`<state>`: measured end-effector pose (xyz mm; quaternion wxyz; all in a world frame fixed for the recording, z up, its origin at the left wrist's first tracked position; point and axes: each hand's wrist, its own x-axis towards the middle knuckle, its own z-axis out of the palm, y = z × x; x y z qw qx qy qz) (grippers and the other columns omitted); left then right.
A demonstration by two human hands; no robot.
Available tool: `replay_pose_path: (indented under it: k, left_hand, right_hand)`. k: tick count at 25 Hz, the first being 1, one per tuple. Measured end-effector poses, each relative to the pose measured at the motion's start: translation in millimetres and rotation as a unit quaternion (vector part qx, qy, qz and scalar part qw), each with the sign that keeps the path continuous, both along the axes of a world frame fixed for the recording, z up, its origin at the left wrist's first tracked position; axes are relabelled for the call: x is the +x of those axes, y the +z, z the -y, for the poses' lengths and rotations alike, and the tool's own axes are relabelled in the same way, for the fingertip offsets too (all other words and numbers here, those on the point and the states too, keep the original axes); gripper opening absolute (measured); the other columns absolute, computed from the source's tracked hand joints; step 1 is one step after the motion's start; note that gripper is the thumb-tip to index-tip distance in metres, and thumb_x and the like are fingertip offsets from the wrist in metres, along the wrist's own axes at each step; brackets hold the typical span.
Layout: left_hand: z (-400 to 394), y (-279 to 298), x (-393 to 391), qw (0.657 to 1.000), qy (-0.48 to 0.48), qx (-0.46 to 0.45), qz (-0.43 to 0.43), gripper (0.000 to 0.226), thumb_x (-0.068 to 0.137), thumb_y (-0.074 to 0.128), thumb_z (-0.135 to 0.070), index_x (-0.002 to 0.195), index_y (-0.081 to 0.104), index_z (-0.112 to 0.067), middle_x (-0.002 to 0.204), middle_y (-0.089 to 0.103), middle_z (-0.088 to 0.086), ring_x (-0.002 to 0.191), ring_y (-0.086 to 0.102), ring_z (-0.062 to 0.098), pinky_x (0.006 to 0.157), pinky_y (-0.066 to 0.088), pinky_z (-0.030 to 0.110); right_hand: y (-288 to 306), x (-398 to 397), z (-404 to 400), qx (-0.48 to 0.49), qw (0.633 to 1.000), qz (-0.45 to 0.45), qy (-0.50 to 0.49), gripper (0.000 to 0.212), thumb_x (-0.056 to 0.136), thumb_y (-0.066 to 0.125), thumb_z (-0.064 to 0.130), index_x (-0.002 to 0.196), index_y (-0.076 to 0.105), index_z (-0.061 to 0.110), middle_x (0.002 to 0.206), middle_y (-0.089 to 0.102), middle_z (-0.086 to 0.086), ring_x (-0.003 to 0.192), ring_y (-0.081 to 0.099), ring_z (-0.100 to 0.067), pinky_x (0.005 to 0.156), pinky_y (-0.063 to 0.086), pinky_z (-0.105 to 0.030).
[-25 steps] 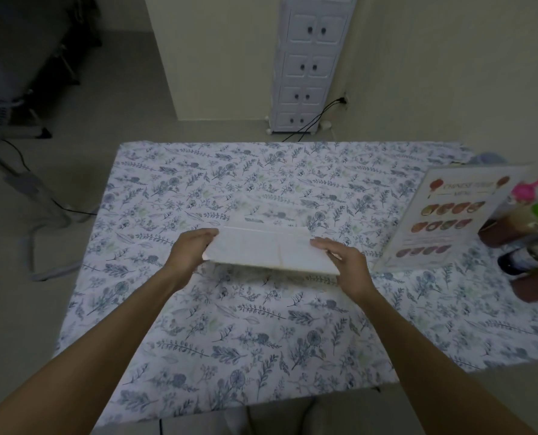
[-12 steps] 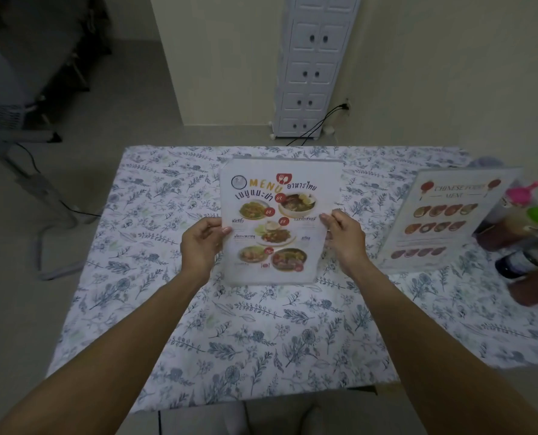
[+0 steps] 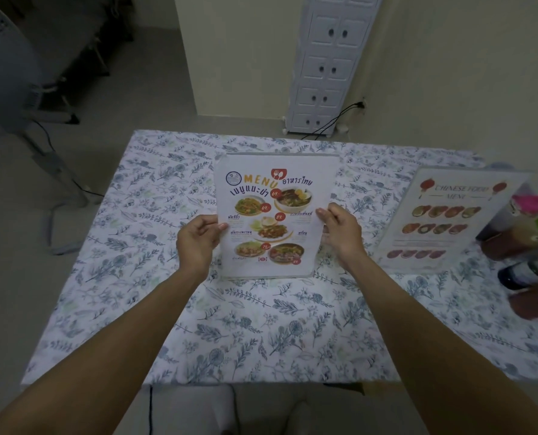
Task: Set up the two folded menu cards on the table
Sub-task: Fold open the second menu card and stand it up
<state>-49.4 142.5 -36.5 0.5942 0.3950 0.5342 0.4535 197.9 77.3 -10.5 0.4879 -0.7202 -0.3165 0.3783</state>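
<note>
Fingers [image 3: 223, 226] of both hands grip the Thai menu card [image 3: 269, 215], raised upright from flat a second ago; the Chinese menu card [image 3: 446, 221] already stands right on the bench [image 3: 292, 324].

Both arms reach forward. Left hand [image 3: 195, 243] and right hand [image 3: 340, 229] pinch the menu [image 3: 271, 215] edges, thumbs in front.

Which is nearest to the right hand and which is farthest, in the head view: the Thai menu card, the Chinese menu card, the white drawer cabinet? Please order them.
From the right hand:
1. Thai menu card, held at its right edge, centre of the table.
2. Chinese menu card, standing to the right.
3. White drawer cabinet, on the floor beyond the table.
</note>
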Motion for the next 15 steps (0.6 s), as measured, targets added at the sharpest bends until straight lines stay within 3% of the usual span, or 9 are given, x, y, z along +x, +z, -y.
replay_pose_path:
  k: [3, 6, 8, 9, 11, 14, 15]
  left_hand:
    - [-1, -4, -2, 1.0, 0.0, -0.002, -0.01, 0.008, 0.085, 0.069, 0.0, 0.089, 0.066, -0.006, 0.084, 0.069, 0.01, 0.079, 0.067, 0.018, 0.073, 0.059, 0.027]
    - [3, -10, -8, 0.999, -0.025, 0.006, -0.028, 0.013, 0.085, 0.069, -0.001, 0.097, 0.065, -0.003, 0.086, 0.07, 0.012, 0.083, 0.069, 0.018, 0.071, 0.061, 0.022]
    - [7, -11, -10, 0.998, -0.038, 0.026, -0.05, 0.01, 0.086, 0.07, -0.005, 0.093, 0.067, -0.011, 0.081, 0.073, 0.003, 0.08, 0.072, 0.012, 0.073, 0.061, 0.024]
    - [9, -12, -10, 0.996, -0.04, 0.037, -0.066, 0.012, 0.086, 0.07, -0.007, 0.089, 0.068, -0.019, 0.079, 0.074, -0.001, 0.08, 0.073, 0.011, 0.075, 0.062, 0.028]
    - [10, -11, -10, 0.994, -0.039, 0.046, -0.094, 0.018, 0.085, 0.071, -0.012, 0.084, 0.068, -0.029, 0.083, 0.074, 0.003, 0.088, 0.073, 0.022, 0.084, 0.06, 0.04]
    - [10, -9, -10, 0.993, -0.037, 0.048, -0.106, 0.018, 0.085, 0.071, -0.015, 0.082, 0.066, -0.032, 0.087, 0.073, 0.009, 0.094, 0.071, 0.031, 0.09, 0.057, 0.05]
    - [11, -10, -11, 0.992, -0.036, 0.049, -0.108, 0.016, 0.085, 0.071, -0.017, 0.083, 0.066, -0.032, 0.088, 0.074, 0.009, 0.093, 0.072, 0.03, 0.09, 0.057, 0.052]
  right_hand:
    - [-2, 2, -1, -0.005, 1.0, -0.005, 0.018, 0.033, 0.097, 0.057, 0.023, 0.066, 0.046, 0.019, 0.088, 0.061, -0.012, 0.087, 0.057, -0.023, 0.087, 0.052, -0.066]
    - [-8, 1, 7, 0.0, 1.0, -0.021, 0.019, 0.03, 0.096, 0.058, 0.024, 0.07, 0.05, 0.011, 0.091, 0.064, -0.019, 0.089, 0.059, -0.025, 0.086, 0.049, -0.07]
    - [-12, -1, 11, 0.005, 1.0, -0.021, 0.016, 0.031, 0.096, 0.058, 0.026, 0.081, 0.051, 0.001, 0.099, 0.065, -0.027, 0.093, 0.063, -0.035, 0.087, 0.048, -0.071]
    - [-13, -1, 12, 0.007, 1.0, -0.02, 0.013, 0.031, 0.096, 0.058, 0.027, 0.084, 0.051, -0.001, 0.104, 0.065, -0.029, 0.097, 0.064, -0.04, 0.088, 0.048, -0.07]
    - [-11, -3, 12, 0.008, 1.0, -0.018, 0.006, 0.029, 0.096, 0.058, 0.027, 0.084, 0.052, 0.001, 0.108, 0.064, -0.03, 0.097, 0.064, -0.035, 0.09, 0.049, -0.068]
    - [-10, -6, 12, 0.007, 1.0, -0.007, -0.001, 0.025, 0.097, 0.056, 0.027, 0.079, 0.05, 0.011, 0.094, 0.064, -0.02, 0.089, 0.058, -0.023, 0.092, 0.054, -0.056]
    - [-10, -6, 12, 0.006, 1.0, -0.002, -0.002, 0.026, 0.097, 0.055, 0.028, 0.078, 0.049, 0.012, 0.088, 0.061, -0.014, 0.085, 0.056, -0.022, 0.086, 0.056, -0.049]
